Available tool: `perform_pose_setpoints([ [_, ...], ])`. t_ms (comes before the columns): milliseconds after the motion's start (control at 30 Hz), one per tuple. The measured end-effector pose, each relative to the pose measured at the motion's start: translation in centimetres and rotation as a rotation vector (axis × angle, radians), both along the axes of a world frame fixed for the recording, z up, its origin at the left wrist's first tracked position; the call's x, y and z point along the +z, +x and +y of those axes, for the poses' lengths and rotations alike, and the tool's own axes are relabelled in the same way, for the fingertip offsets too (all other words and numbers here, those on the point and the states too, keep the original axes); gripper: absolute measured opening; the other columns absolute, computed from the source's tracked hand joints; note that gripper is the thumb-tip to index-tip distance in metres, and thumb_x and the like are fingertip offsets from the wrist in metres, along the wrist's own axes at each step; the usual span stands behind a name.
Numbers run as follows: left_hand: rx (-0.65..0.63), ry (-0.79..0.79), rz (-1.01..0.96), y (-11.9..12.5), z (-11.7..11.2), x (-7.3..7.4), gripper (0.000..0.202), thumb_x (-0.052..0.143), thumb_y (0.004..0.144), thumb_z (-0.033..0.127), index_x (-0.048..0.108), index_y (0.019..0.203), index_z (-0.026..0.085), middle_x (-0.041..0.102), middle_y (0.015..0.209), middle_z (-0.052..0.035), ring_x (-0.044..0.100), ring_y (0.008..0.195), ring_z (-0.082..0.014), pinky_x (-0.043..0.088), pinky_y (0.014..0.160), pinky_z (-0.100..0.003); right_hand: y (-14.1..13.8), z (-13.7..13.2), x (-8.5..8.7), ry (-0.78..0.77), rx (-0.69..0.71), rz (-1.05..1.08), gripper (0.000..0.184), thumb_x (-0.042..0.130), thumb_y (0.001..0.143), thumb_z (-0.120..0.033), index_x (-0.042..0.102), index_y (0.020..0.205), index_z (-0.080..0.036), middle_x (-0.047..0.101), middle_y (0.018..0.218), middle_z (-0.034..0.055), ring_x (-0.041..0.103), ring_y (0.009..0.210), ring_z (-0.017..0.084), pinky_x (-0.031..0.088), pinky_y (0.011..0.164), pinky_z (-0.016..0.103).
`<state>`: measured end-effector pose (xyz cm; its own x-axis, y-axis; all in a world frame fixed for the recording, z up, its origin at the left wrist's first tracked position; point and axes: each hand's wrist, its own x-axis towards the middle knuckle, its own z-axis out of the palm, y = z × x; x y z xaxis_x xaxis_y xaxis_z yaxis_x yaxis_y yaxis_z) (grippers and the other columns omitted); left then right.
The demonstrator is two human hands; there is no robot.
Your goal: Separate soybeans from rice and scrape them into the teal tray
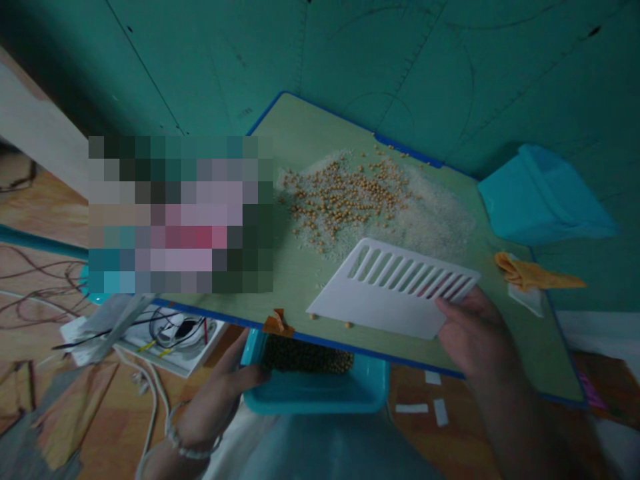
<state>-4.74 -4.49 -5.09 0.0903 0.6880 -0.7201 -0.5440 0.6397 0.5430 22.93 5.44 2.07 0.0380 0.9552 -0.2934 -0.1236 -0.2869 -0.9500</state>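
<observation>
My left hand (239, 373) grips the left rim of a turquoise plastic bin (320, 393), thumb over the edge. Dark green beans and a few tan ones lie inside the bin, partly under the board's front edge. In my right hand (475, 333) is a white slotted plastic scraper (380, 293), held by its right end and resting on or just above the green board (240, 303). Beyond the scraper, tan soybeans (345, 193) are spread over a patch of white rice-like grains (440, 213). A couple of loose soybeans sit near the board's front edge.
A second turquoise bin (545, 197) stands tilted at the board's right. An orange cloth (535, 272) lies near it. Brown tape (279, 323) sticks to the front edge. At lower left, a white box (185, 360) holds cables. A pixelated patch hides the board's left side.
</observation>
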Motion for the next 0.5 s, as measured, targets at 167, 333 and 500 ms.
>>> perform_pose_setpoints([
  [167, -0.008, -0.018, 0.018, 0.1, 0.0, 0.1, 0.061, 0.068, 0.054, 0.016, 0.056, 0.113, 0.023, 0.073, 0.1, -0.0017, 0.063, 0.094, -0.0298, 0.052, 0.069, -0.032, -0.5, -0.9, -0.2, -0.003, 0.051, 0.042, 0.011, 0.064, 0.067, -0.022, 0.064, 0.078, -0.025, 0.071, 0.079, 0.0043, 0.065, 0.087, 0.027, 0.047, 0.084, 0.049],
  [333, -0.017, -0.029, 0.027, 0.3, 0.1, 0.2, 0.063, 0.067, 0.053, 0.016, 0.054, 0.114, 0.021, 0.073, 0.098, -0.0021, 0.063, 0.093, -0.0306, 0.052, 0.071, -0.034, -0.4, -2.0, -0.2, -0.033, 0.059, 0.05, 0.014, 0.065, 0.067, -0.023, 0.065, 0.082, -0.025, 0.071, 0.085, 0.0043, 0.065, 0.085, 0.026, 0.046, 0.084, 0.05],
  [500, -0.025, -0.024, 0.022, 0.3, 0.4, 0.4, 0.056, 0.066, 0.054, 0.014, 0.058, 0.108, 0.023, 0.073, 0.097, -0.0005, 0.063, 0.094, -0.0295, 0.051, 0.069, -0.032, 0.0, -2.4, -0.2, -0.056, 0.104, 0.111, 0.017, 0.064, 0.068, -0.022, 0.066, 0.084, -0.026, 0.071, 0.087, 0.0048, 0.065, 0.087, 0.027, 0.047, 0.083, 0.05],
])
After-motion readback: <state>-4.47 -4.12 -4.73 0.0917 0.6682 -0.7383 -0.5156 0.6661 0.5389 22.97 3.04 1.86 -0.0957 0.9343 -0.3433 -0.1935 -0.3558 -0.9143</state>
